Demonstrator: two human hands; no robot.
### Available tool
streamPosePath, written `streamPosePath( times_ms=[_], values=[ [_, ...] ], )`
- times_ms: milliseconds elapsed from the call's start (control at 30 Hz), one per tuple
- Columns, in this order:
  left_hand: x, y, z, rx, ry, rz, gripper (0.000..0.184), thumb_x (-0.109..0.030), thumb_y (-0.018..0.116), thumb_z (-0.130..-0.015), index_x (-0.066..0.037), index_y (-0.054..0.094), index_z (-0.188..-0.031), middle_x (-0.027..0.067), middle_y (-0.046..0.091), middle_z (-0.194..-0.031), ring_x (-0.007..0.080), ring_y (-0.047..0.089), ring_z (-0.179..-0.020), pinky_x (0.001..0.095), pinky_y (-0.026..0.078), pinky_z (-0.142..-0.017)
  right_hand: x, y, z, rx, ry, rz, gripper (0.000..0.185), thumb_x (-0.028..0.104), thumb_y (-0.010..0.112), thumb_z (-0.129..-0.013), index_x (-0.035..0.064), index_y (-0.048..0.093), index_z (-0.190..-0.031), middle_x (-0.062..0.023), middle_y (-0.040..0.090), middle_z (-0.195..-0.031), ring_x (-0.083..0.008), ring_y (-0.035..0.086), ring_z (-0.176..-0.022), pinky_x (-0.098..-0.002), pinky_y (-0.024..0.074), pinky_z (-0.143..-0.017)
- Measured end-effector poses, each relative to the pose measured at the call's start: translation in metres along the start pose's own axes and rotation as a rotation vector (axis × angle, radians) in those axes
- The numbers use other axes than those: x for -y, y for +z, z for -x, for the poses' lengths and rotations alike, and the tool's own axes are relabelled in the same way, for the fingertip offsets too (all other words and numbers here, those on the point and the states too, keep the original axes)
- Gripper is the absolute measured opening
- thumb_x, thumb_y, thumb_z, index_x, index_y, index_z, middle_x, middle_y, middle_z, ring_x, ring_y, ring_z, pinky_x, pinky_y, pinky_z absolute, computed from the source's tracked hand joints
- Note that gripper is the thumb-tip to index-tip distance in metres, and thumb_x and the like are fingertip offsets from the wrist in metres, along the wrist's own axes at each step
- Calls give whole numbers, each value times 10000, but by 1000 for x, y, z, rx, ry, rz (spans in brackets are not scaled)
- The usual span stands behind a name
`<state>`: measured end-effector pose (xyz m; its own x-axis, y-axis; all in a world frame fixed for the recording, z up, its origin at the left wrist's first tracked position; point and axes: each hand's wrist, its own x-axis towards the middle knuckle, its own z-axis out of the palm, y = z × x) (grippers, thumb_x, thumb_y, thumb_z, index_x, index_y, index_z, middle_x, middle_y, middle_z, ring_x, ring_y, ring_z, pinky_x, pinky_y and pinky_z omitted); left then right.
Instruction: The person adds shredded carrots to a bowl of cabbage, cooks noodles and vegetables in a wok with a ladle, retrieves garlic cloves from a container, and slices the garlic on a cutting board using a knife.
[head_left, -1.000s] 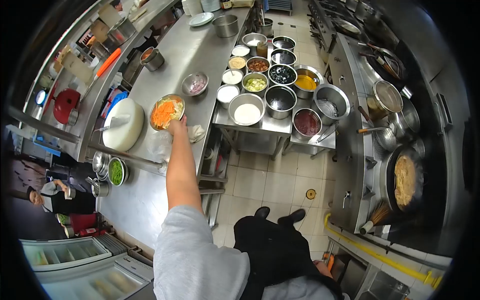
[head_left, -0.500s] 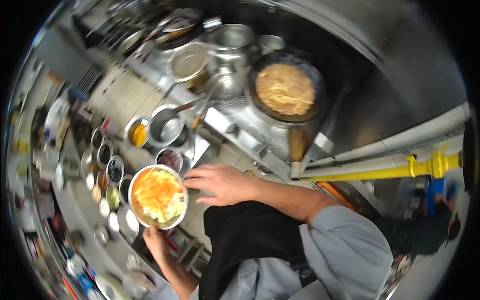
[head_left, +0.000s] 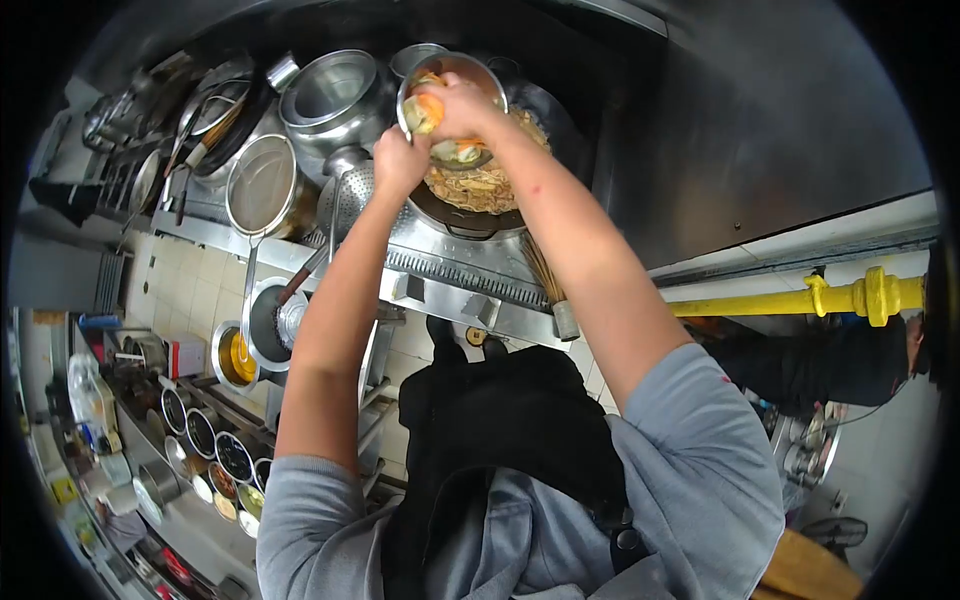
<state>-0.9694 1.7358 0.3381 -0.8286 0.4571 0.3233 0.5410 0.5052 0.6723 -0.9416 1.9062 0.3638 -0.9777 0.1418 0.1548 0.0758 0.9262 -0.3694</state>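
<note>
Steel bowl (head_left: 492, 84), tilted, its rim clamped in our left hand (head_left: 400, 162); carrot shreds (head_left: 427, 112) inside, beside our right hand (head_left: 460, 106), whose finger closure we cannot tell; beneath, browned food (head_left: 482, 192) in the wok (head_left: 452, 218); nearby, brush (head_left: 545, 272).

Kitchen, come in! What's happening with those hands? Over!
Left hand grips bowl. Right hand in bowl, at vegetables. Bowl above wok. Nothing seen blocking.
</note>
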Motion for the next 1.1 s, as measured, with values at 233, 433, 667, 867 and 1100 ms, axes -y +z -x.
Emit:
streamPosePath(
  times_ms=[233, 433, 667, 867, 1100],
  values=[
    [29, 59, -79, 86, 152, -57, 269, -213, 589, -872, 50, 643, -855, 318, 684, -856, 483, 689, -848, 552, 554, -817, -53, 1, -26, 80, 236, 113, 708, 310, 806, -713, 265, 590, -1386, -137, 607, -1347, -333, 574, -1263, -443, 486, -1053],
    [41, 63, -121, 186, 348, -166, 213, -194, 541, -919, 10, 593, -952, 282, 695, -984, 453, 690, -885, 544, 550, -824, -83, 1, -21, 143, 321, 52, 704, 346, 788, -785, 203, 557, -1434, -162, 583, -1424, -348, 552, -1303, -446, 458, -1092],
    [23, 52, -136, 184, 452, -51, 190, -191, 568, -913, -2, 586, -920, 273, 695, -960, 466, 681, -864, 551, 552, -800, -79, 10, -31, -320, 306, 109, 909, 497, 869, -664, 229, 522, -1460, -197, 477, -1515, -414, 510, -1336, -439, 412, -1141],
    [26, 39, -166, 85, 463, -29, 182, -176, 576, -906, 4, 593, -891, 276, 688, -879, 469, 681, -836, 557, 555, -767, -65, 34, -16, 85, 298, 1, 631, 356, 797, -787, 181, 618, -1366, -214, 544, -1425, -390, 551, -1280, -463, 440, -1101],
    [11, 11, -134, 89, 414, 103, 176, -135, 594, -902, 37, 619, -880, 303, 669, -837, 467, 679, -805, 553, 549, -741, -45, -2, -30, -463, 352, -3, 369, 223, 703, -865, 94, 685, -1211, -182, 620, -1287, -395, 578, -1201, -459, 473, -1041]
  ],
)
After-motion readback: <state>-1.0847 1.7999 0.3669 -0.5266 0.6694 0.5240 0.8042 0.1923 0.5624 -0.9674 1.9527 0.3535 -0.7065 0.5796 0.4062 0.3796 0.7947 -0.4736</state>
